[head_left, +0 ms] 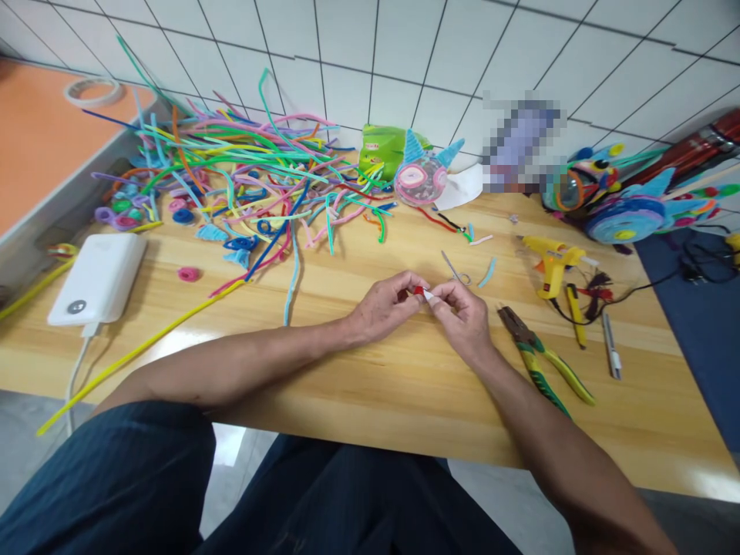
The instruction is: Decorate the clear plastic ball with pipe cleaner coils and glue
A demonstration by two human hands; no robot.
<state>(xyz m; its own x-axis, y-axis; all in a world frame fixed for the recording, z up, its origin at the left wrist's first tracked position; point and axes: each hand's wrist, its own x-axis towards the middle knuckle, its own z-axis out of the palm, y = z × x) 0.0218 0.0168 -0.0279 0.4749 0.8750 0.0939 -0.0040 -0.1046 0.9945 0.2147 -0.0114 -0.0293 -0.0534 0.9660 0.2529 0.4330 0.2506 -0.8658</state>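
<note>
Fingertips at work: a small red-and-white piece [419, 291] sits pinched between both hands, just above the middle of the table [358, 385].
And it's a tiny one, probably very light, likely soft enough to squash; whether it's one part or two, I can't tell! The left hand [386, 308] grips the red end, the right hand [464, 314] nips the white end, so a gentle fingertip hold at the edges looks the right call, as a hard squeeze could crease it. Just beyond lie scissors [452, 267] and a light-blue strip [487, 273]; over to the right, pliers [529, 343] with handles spread, then a yellow glue gun [552, 262]; and away left, a wild tangle of fuzzy craft stems [243, 160]!
</note>
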